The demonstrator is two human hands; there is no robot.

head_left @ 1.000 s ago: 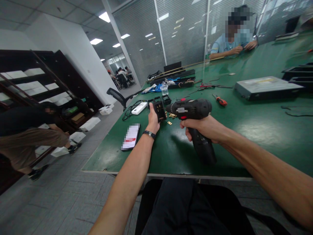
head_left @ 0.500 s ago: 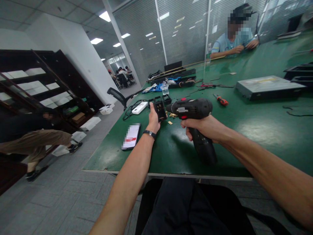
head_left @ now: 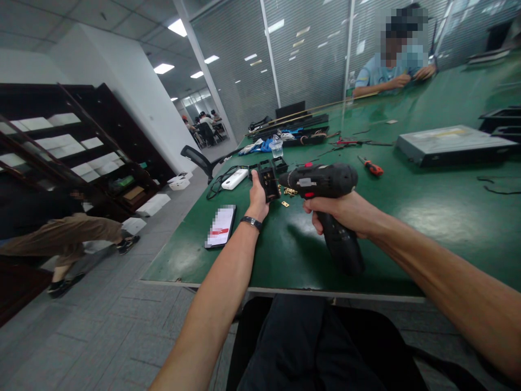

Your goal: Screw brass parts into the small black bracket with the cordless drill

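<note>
Drill (head_left: 323, 180), gripped in the right hand (head_left: 342, 212) over the surface (head_left: 285, 255), points at the case (head_left: 271, 183) clasped in the left hand (head_left: 258, 197) near brass parts (head_left: 290, 191); should it skid, or weak bracing let the case twist, the left hand could be struck.

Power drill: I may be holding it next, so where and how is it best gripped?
Likely best by its handle, high up under the drill body, coming from the right, as the right hand grips it: the handle slopes down from the body, while the chuck points left, toward the black part in the left hand.
</note>
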